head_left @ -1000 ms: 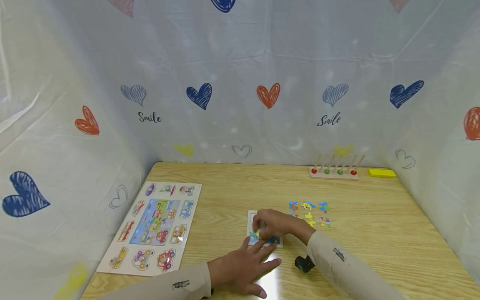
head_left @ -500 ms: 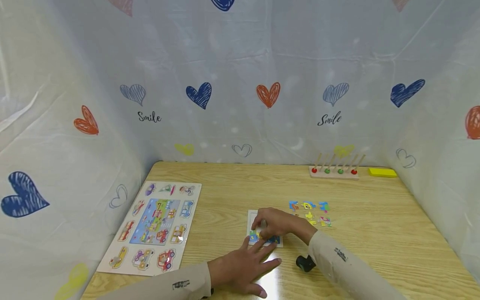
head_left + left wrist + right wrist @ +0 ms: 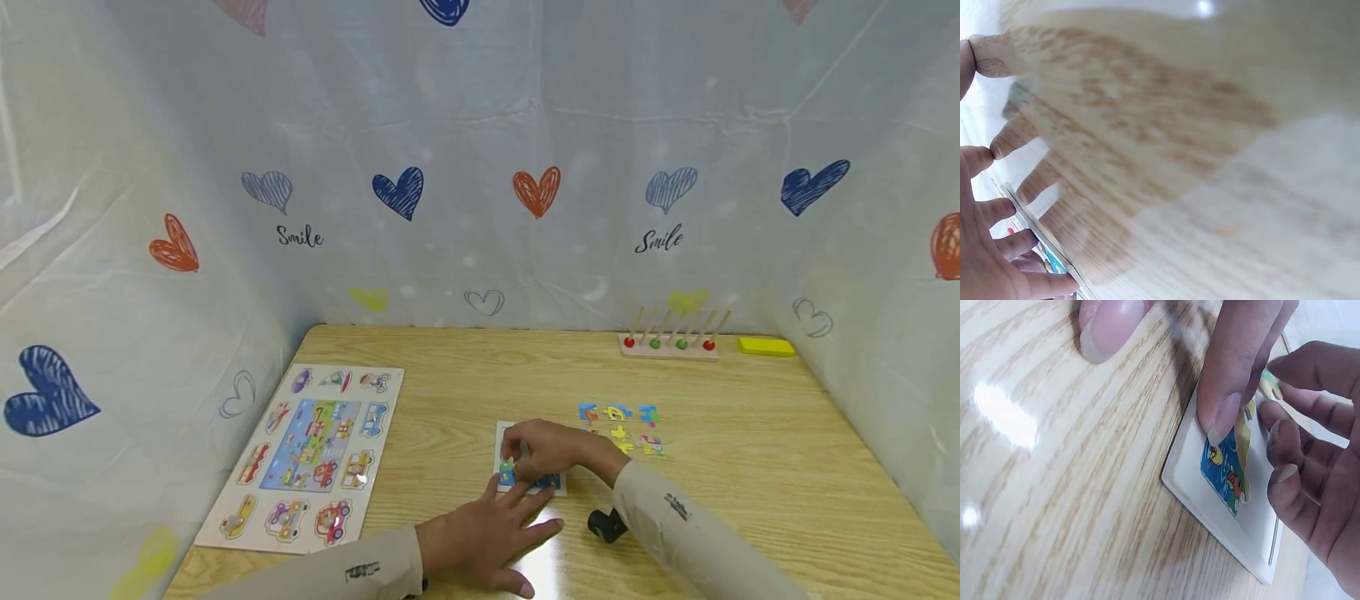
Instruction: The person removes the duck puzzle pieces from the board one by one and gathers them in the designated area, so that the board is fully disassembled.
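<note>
My left hand (image 3: 491,533) lies with fingers spread, its fingertips pressing the near edge of a small white puzzle tray (image 3: 499,446). Above that tray, my right hand (image 3: 546,448) has its fingers bent; thumb and a finger pinch a small green-and-yellow puzzle piece (image 3: 1270,385). Blue fitted pieces (image 3: 1222,469) with little printed figures sit along the tray's near side, partly under a left fingertip. The right-hand side of the tray is hidden by my right hand in the head view. Several loose puzzle pieces (image 3: 618,412) lie right of the tray, some behind my right wrist.
A large peg puzzle board (image 3: 315,450) with vehicle pieces lies at the left. At the back right stand a wooden peg stand (image 3: 667,346) with red and green beads and a yellow block (image 3: 765,346). A heart-printed curtain surrounds the wooden table (image 3: 450,375).
My right hand's fingers have shifted slightly over the tray, and a green-and-blue part of the puzzle shows more clearly at its left. My left hand has stayed in place.
</note>
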### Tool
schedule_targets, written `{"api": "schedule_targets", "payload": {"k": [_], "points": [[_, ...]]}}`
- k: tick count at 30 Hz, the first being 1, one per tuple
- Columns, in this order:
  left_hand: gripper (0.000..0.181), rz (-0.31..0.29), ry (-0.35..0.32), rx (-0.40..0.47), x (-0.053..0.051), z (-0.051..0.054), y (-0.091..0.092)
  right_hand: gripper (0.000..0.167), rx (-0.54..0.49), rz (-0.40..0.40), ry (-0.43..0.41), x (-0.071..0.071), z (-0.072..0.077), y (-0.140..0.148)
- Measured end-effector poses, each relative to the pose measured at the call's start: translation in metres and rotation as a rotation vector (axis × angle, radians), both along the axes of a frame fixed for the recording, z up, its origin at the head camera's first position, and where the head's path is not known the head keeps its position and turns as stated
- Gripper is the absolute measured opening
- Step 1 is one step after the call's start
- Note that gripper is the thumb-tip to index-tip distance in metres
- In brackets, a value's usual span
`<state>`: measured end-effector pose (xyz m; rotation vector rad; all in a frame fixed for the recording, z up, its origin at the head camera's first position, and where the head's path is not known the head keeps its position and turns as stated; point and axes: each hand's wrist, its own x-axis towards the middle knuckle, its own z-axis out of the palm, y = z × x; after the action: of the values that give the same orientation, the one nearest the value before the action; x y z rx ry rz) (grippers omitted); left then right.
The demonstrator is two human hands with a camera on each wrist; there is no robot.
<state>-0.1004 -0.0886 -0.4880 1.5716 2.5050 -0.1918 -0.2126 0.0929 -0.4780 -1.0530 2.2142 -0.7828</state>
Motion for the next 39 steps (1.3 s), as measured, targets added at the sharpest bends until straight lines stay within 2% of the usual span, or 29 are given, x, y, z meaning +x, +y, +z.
{"api": "schedule_targets", "payload": {"k": [7,14,21,24,27,33,39], "points": [[0.083,0.011,-0.028,-0.007,0.000,0.000,0.000,0.014,-0.027,-0.013,-0.043,-0.002,-0.005,-0.001],[0.083,0.011,-0.019,-0.011,0.000,-0.001,0.001,0.015,-0.041,0.005,-0.034,-0.003,-0.005,-0.002],[0.082,0.009,-0.024,-0.014,-0.001,-0.001,0.001,0.006,-0.047,0.010,-0.034,-0.003,-0.003,0.000],[0.082,0.007,-0.029,-0.012,-0.002,-0.001,0.001,0.002,-0.056,-0.001,-0.027,-0.003,-0.001,0.001],[0.082,0.003,-0.025,-0.012,-0.001,0.000,0.001,0.005,-0.081,-0.017,-0.019,-0.003,0.001,0.004],[0.081,0.006,-0.036,-0.008,-0.001,0.001,0.001,0.002,-0.166,-0.043,-0.028,-0.004,0.004,0.011],[0.080,0.012,-0.026,-0.015,-0.001,0.001,0.002,0.009,-0.205,-0.090,-0.057,-0.005,0.006,0.022]]}}
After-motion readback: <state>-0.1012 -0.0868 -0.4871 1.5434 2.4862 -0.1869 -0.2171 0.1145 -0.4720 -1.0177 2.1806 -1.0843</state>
